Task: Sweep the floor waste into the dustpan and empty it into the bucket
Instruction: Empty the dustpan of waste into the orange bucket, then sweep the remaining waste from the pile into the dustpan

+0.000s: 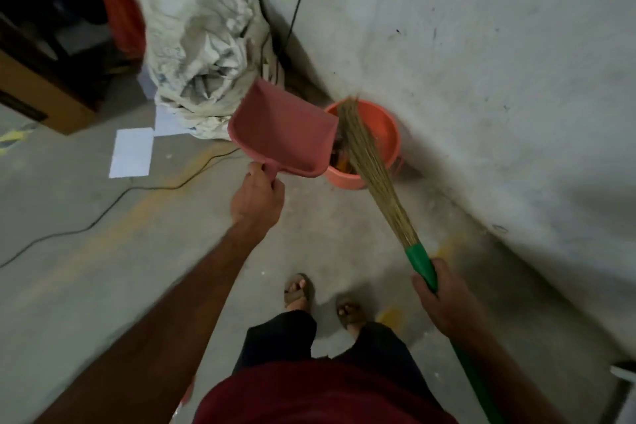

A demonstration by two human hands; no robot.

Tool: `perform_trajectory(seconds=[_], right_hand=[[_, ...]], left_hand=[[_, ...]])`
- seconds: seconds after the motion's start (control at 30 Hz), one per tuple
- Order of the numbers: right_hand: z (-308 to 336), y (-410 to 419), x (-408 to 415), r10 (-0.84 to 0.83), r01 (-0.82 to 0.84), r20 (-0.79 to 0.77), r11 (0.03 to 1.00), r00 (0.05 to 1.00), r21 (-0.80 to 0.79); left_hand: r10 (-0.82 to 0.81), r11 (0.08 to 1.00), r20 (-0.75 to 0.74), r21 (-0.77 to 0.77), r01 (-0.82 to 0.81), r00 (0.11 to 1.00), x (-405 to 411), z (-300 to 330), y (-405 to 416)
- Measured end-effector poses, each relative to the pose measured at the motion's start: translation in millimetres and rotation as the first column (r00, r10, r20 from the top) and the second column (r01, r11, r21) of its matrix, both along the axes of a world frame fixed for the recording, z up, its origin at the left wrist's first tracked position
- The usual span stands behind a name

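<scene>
My left hand (pixel 256 198) grips the handle of a pink dustpan (pixel 282 129), which is tilted with its open edge over the rim of an orange bucket (pixel 382 134). The bucket stands on the floor against the wall, with dark waste showing inside. My right hand (pixel 435 293) grips the green handle of a straw broom (pixel 370 162). Its bristles reach across the bucket's mouth, beside the dustpan's lip.
A large crumpled white sack (pixel 203 45) stands left of the bucket. A white sheet of paper (pixel 132 151) and a black cable (pixel 103 213) lie on the concrete floor. The wall (pixel 481 45) runs along the right. My sandalled feet (pixel 323 299) stand below the bucket.
</scene>
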State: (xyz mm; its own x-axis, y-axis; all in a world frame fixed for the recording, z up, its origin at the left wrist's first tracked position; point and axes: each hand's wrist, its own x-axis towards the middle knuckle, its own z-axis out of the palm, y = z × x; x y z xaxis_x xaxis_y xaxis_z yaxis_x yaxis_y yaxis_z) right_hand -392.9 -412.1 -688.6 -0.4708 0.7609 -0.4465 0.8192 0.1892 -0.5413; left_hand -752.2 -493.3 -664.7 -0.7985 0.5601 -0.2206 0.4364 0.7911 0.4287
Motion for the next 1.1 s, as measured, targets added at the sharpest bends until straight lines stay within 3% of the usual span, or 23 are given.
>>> perform_trajectory(seconds=[0.23,0.5,0.7,0.87,1.1], right_hand=[[8.1,31.0,-17.3,0.290,-0.294,0.053,0.952,0.956,0.087],[15.4,36.7,-55.1,0.585,-0.582,0.002,0.807,0.811,0.103],[29.4,-25.2,-101.0,0.752,-0.751,0.068,0.640,0.655,0.162],[24.3,-97.7,-144.2,0.863,-0.870,0.177,0.426,0.473,0.250],[12.4,-238.5,-174.6,0.936,-0.981,0.310,0.122,0.165,0.153]], left_hand=[[0.259,0.964,-0.119,0.087,-0.250,0.958,41.3,26.6,-75.7],[0.608,0.793,-0.096,0.014,-0.609,0.788,114.5,29.7,-190.4],[0.820,0.572,-0.043,0.026,-0.820,0.570,163.6,35.6,-289.1],[0.928,0.372,-0.025,0.029,-0.928,0.371,225.7,36.3,-375.8],[0.995,0.093,0.030,-0.034,-0.995,0.092,315.9,27.0,-486.6]])
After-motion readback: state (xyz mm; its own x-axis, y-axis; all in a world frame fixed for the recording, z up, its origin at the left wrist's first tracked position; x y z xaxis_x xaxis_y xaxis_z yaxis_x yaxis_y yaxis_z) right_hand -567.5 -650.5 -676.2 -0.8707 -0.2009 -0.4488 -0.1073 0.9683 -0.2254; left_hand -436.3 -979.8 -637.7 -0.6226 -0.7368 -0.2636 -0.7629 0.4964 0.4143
